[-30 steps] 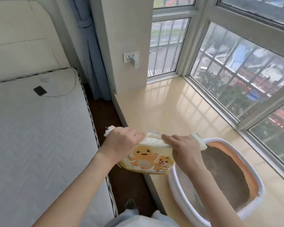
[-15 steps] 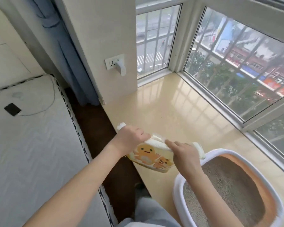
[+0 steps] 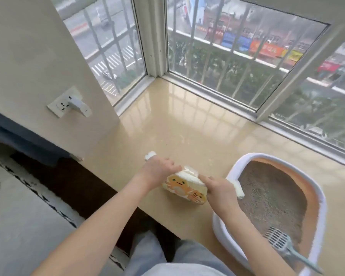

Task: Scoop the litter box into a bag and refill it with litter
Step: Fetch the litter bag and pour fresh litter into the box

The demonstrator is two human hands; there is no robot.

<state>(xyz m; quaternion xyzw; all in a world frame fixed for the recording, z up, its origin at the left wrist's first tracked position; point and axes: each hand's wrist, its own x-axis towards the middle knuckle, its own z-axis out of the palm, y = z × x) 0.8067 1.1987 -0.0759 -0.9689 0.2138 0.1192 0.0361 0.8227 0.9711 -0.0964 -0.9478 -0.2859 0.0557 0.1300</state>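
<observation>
The litter box (image 3: 315,198) is sitting on the glossy window ledge (image 3: 187,136) at the lower right, its white rim ringing a bed of grey-brown litter (image 3: 271,198). Nearest the camera, a pale slotted scoop (image 3: 281,242) is lying in the litter at the box's near end, its handle running out over the rim toward the person.

Just beyond and to the left, both hands are working the litter bag (image 3: 184,188), a yellow pack printed with cartoon animals. The left hand (image 3: 157,172) is gripping the white top edge at its far left end, fingers curled over it, with a tuft of the white edge poking out past the knuckles. The right hand (image 3: 219,193) is pinching the same edge at its right end, close against the box rim.

A second ago the bag was being held up in the air at the ledge's edge; now it is lower and appears to be resting on the ledge just beside the box, with the scoop now in view. That suggests the person is settling the pack to open its top, so the refill has probably not begun.

Farther off, a wall socket (image 3: 68,105) with a white plug is on the wall at the left, and barred windows (image 3: 227,62) are overlooking a street.
</observation>
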